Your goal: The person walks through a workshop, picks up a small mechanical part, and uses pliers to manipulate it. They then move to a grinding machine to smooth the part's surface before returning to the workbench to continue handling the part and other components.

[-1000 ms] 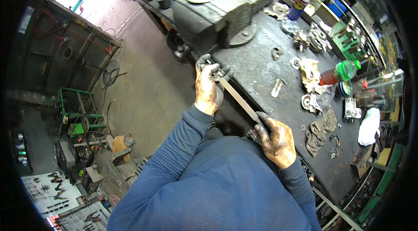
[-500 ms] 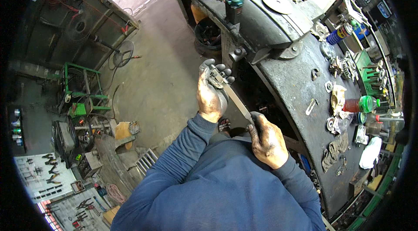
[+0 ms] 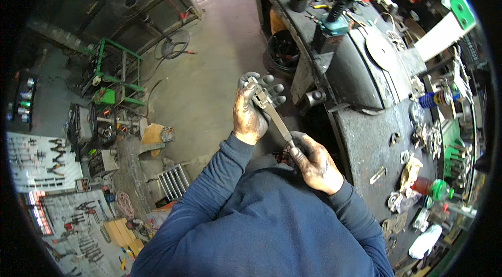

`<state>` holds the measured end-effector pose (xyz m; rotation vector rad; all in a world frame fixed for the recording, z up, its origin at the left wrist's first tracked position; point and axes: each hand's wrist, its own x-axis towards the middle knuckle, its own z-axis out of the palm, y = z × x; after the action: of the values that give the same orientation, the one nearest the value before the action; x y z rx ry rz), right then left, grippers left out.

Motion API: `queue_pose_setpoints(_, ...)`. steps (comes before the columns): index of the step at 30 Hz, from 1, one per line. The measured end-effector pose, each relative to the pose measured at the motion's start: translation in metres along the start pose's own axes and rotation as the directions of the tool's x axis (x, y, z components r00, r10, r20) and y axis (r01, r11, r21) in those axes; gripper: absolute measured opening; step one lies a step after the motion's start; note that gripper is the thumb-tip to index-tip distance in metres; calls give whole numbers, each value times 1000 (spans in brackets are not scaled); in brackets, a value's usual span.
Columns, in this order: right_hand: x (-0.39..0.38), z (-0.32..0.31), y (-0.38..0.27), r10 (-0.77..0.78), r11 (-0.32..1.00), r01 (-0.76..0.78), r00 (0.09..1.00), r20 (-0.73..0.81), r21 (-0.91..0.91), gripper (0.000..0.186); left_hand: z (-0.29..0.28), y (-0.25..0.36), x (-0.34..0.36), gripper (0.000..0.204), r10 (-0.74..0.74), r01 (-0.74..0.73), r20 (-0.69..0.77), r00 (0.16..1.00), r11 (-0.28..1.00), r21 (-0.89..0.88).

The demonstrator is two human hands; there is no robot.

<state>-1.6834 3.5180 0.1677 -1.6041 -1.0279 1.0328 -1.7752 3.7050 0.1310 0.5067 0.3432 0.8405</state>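
My left hand (image 3: 250, 115) holds a small metal part (image 3: 259, 96) between thumb and fingers, which are curled up around it, dark and grimy. A long flat steel bar, like a file (image 3: 277, 119), runs from that part down to my right hand (image 3: 314, 164), whose fingers are closed on its narrow lower end. Both hands are in front of my body, left of the bench. On the bench (image 3: 355, 136) to their right stands a big grey bench vise (image 3: 355, 83), with a teal cordless drill (image 3: 329, 29) beside it.
Metal parts (image 3: 426, 138), a bottle with red liquid (image 3: 426, 187) and rags (image 3: 423, 240) lie along the bench. A black bucket (image 3: 282, 49) stands under it. At left are a green metal frame (image 3: 115, 70), tool boards (image 3: 47, 162) and a floor cable (image 3: 172, 44).
The view has turned leftward, so bench, vise and drill appear further right. Both hands keep their grip on the bar and metal part, with the bar a little steeper in view.
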Motion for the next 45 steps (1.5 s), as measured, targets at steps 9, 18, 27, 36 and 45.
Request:
queue_pose_setpoints(9, 98, -1, -9, 20, 998, -27, 992, 126, 56, 33, -16, 17, 78, 18, 143, -67, -368, 919, 975, 212)
queue_pose_setpoints(18, 225, 37, -16, 7, 998, -11, 998, 70, 62, 25, -73, 70, 176, 20, 60, 30, -454, 889, 982, 188)
queue_pose_setpoints(27, 364, 81, -49, 70, 997, -70, 997, 36, 19, 31, -116, 175, 314, 16, 49, 44, -454, 889, 981, 191)
queue_pose_setpoints(36, 492, 69, -64, -24, 997, 22, 999, -30, -69, 28, -125, 188, 415, 20, 29, 90, -386, 922, 954, 287)
queue_pose_setpoints(45, 624, 19, -57, -207, 967, 194, 976, -62, -163, 32, -104, 189, 536, 18, 49, 84, -365, 930, 936, 342)
